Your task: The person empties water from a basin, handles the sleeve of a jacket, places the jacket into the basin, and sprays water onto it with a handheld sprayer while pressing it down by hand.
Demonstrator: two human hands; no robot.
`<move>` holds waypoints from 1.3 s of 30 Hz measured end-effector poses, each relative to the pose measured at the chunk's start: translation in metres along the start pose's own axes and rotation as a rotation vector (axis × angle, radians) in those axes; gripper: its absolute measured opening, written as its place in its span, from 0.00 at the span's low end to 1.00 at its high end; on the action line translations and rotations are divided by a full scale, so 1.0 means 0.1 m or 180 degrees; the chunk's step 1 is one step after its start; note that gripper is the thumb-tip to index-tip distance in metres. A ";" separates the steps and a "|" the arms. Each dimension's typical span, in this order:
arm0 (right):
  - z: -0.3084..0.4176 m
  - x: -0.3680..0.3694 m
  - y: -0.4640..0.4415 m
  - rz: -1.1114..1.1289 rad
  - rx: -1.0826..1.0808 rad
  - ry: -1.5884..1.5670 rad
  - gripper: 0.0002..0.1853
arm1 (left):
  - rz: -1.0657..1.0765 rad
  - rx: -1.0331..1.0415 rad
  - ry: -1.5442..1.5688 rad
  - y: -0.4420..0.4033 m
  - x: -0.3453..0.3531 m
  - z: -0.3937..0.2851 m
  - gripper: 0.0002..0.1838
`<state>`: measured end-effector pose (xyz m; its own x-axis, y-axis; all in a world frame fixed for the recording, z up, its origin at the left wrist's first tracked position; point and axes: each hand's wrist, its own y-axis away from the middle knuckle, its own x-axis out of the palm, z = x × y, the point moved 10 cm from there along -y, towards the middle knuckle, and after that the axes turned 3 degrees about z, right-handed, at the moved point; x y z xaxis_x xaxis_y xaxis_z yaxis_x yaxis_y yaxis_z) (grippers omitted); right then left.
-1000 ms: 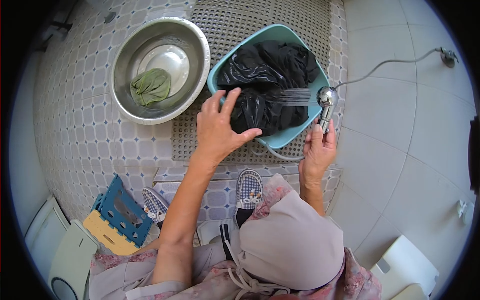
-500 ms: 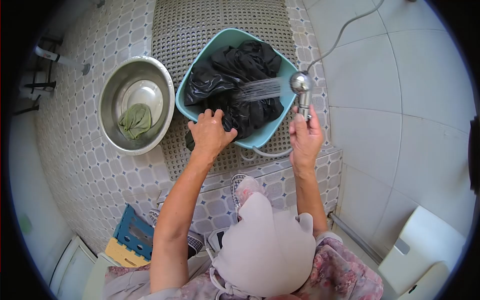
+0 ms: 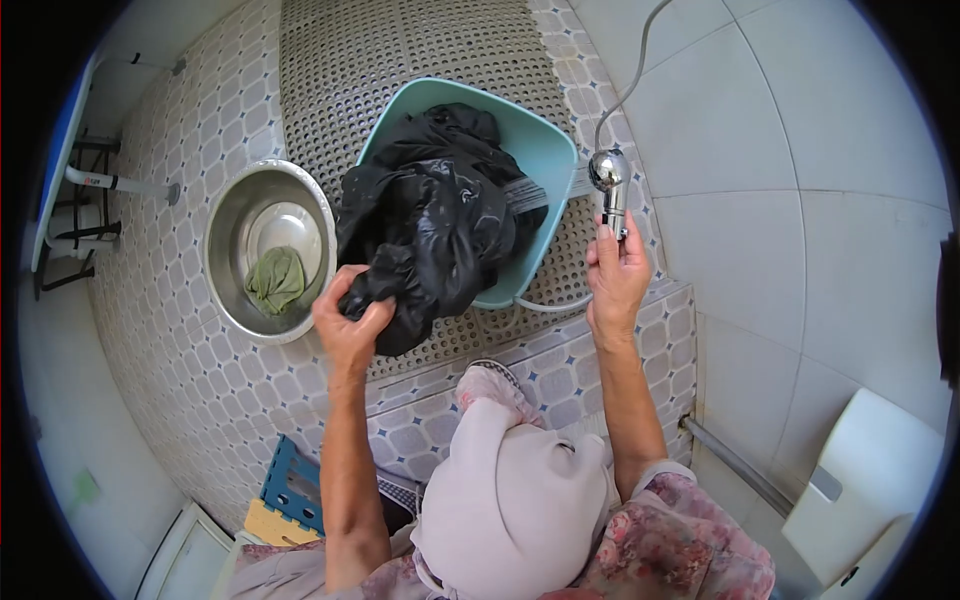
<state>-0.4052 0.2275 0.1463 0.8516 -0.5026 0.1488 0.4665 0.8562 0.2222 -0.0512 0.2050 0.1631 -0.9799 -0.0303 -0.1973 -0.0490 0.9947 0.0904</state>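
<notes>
My left hand [image 3: 350,322] grips a bunched end of a wet black garment [image 3: 435,225] and holds it over the near left rim of a turquoise basin [image 3: 540,150]. Much of the garment still lies in the basin; its exact kind does not show. In my right hand [image 3: 617,285] is a chrome shower head [image 3: 610,185], upright beyond the basin's right side. Water sprays from it leftward, across the rim and onto the garment. Left of the turquoise basin stands a metal basin [image 3: 218,250] with a crumpled green cloth [image 3: 275,280] inside.
A perforated mat [image 3: 330,50] lies under the turquoise basin. The shower hose [image 3: 638,75] runs up the tiled wall [image 3: 740,240] at right. A blue and yellow stool [image 3: 285,495] sits lower left. A metal pipe [image 3: 745,465] and a white box [image 3: 865,470] are lower right.
My left hand has moved left and nearer to me, pulling part of the black garment up over the basin's rim. My right hand keeps hold of the spraying shower head. The view has shifted slightly.
</notes>
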 end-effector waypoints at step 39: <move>0.21 0.46 -0.16 0.0258 -0.0434 -0.0120 0.27 | 0.1157 -0.0098 -0.3503 -1.27 0.96 0.35 0.49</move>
<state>-0.3785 0.1880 0.1698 0.8794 -0.4330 0.1977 0.4268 0.9012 0.0754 -0.1326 0.0794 0.0985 -0.2396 0.3738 -0.8960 0.1814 0.9239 0.3370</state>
